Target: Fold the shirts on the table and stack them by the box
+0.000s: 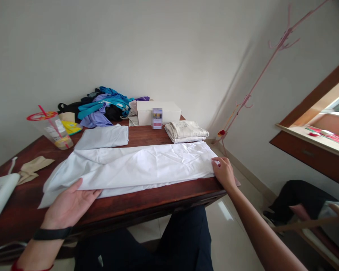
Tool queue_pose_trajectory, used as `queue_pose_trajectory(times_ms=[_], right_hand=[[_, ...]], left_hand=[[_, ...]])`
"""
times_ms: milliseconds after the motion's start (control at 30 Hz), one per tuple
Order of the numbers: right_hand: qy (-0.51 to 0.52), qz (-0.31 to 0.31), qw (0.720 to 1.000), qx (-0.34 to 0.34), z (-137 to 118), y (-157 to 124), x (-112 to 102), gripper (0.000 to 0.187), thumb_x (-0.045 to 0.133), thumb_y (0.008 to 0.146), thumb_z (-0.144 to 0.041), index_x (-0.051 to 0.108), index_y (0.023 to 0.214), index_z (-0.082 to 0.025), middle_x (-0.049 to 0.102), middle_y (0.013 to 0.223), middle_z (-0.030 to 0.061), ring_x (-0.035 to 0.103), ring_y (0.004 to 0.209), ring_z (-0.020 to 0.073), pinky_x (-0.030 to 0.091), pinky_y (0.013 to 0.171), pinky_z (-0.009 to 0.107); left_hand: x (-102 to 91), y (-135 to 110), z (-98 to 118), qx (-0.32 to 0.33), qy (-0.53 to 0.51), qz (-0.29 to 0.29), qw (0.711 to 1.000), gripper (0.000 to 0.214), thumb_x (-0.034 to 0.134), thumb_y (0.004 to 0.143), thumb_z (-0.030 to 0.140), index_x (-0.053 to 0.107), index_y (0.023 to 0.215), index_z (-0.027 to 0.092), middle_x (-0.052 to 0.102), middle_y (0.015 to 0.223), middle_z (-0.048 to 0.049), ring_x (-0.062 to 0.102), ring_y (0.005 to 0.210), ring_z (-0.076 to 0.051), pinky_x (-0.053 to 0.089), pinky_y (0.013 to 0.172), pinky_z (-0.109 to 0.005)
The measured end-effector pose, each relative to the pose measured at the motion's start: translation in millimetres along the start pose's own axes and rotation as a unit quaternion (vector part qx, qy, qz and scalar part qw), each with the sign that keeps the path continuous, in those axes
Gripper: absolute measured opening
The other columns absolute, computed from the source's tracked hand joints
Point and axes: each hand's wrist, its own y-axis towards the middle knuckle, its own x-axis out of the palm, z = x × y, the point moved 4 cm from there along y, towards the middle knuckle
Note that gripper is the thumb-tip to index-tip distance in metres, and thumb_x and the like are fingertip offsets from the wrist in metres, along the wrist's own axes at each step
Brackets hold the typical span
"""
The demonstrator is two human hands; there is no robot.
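A long white cloth [147,163], folded into a wide strip with some creases, lies across the dark wooden table. My left hand [70,203] is palm up at its front edge near the left end, fingers beneath the fabric and thumb on top. At the right end my right hand [223,171] has its fingers bent and pressed on the cloth's edge; its fingertips are partly hidden. Behind the strip lies a folded pale grey cloth [104,136]. A stack of folded patterned fabric [186,131] sits at the back right.
A plastic cup with a red straw [58,131] stands at the left, near a beige cloth scrap [35,167] and a white device [1,194]. A clothes heap [104,105] and a white box [169,111] are along the wall. A pink coat stand [254,88] rises at the right.
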Motion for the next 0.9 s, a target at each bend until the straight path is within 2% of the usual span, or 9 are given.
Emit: queue_pose_trajectory(times_ms=[100,200,333,400,467,600,700,800,900], right_hand=[[-0.044,0.007,0.997,-0.057,-12,-1,-2,0.036,0.046,0.092,-0.037,0.07,0.113,-0.02,0.058,0.119,0.0148,0.058,0.11,0.0322,0.045,0.101,0.049],[-0.016,-0.009,0.992,-0.121,-49,-2,-3,0.034,0.047,0.094,-0.038,0.069,0.115,-0.023,0.058,0.13,0.0142,0.053,0.122,0.0345,0.04,0.109,0.053],[0.095,-0.146,0.962,-0.213,-129,-7,6,0.031,0.049,0.098,-0.04,0.067,0.119,-0.028,0.059,0.135,0.0101,0.055,0.127,0.031,0.044,0.108,0.049],[0.145,-0.202,0.932,-0.263,-172,-8,13,0.029,0.051,0.098,-0.038,0.067,0.121,-0.028,0.06,0.135,0.0097,0.057,0.126,0.0292,0.047,0.106,0.047],[0.193,-0.238,0.902,-0.305,-212,-3,22,0.027,0.055,0.098,-0.035,0.067,0.12,-0.027,0.063,0.131,0.0097,0.061,0.122,0.0275,0.048,0.105,0.045],[0.254,-0.282,0.869,-0.316,-273,26,62,0.025,0.06,0.095,-0.032,0.069,0.117,-0.025,0.068,0.125,0.0086,0.065,0.115,0.0255,0.05,0.102,0.042],[0.25,-0.348,0.855,-0.29,-302,49,109,0.028,0.064,0.093,-0.032,0.071,0.118,-0.022,0.07,0.125,0.0091,0.066,0.117,0.0262,0.051,0.102,0.042],[0.203,-0.417,0.838,-0.286,-317,59,156,0.034,0.068,0.091,-0.038,0.071,0.121,-0.023,0.072,0.123,0.0085,0.069,0.112,0.0271,0.052,0.099,0.041],[0.18,-0.43,0.834,-0.296,-317,61,187,0.038,0.073,0.086,-0.04,0.073,0.119,-0.023,0.074,0.116,0.0086,0.07,0.104,0.0284,0.054,0.093,0.041]], left_hand=[[-2.2,-10,9,0.025,0.058,-0.004,0.998,0.041,0.043,0.1,0.016,0.059,0.138,0.018,0.07,0.126,-0.0167,0.072,0.109,-0.029,0.059,0.09,-0.048],[-4.4,-21,17,0.027,0.041,-0.012,0.999,0.037,0.044,0.097,0.012,0.064,0.128,0.016,0.068,0.128,-0.018,0.069,0.116,-0.03,0.054,0.097,-0.054],[-6.2,-32,12,0.023,-0.024,-0.004,0.999,0.029,0.043,0.085,0.004,0.065,0.097,0.017,0.069,0.122,-0.0174,0.067,0.118,-0.033,0.05,0.102,-0.061],[-1.8,-35,1,0.017,-0.042,-0.024,0.999,0.028,0.044,0.078,0.002,0.063,0.092,0.018,0.07,0.119,-0.0174,0.068,0.116,-0.033,0.05,0.103,-0.061],[7.5,-34,-14,-0.005,-0.04,-0.066,0.997,0.03,0.045,0.076,0.005,0.064,0.096,0.017,0.071,0.116,-0.0185,0.067,0.115,-0.035,0.05,0.103,-0.064],[32.7,-23,-38,-0.03,-0.015,-0.163,0.986,0.037,0.049,0.086,0.015,0.066,0.12,0.014,0.069,0.124,-0.019,0.063,0.122,-0.038,0.05,0.103,-0.063],[40.2,-10,-43,-0.023,0.009,-0.144,0.989,0.039,0.051,0.096,0.02,0.061,0.133,0.014,0.069,0.127,-0.0169,0.067,0.117,-0.033,0.057,0.097,-0.052],[31.8,-4,-43,-0.027,0.028,-0.094,0.995,0.04,0.049,0.099,0.019,0.058,0.138,0.015,0.07,0.126,-0.017,0.072,0.107,-0.03,0.062,0.087,-0.045],[9.0,-14,-38,-0.081,0.077,-0.096,0.989,0.044,0.052,0.099,0.022,0.053,0.142,0.012,0.068,0.127,-0.0222,0.073,0.105,-0.035,0.062,0.085,-0.048]])
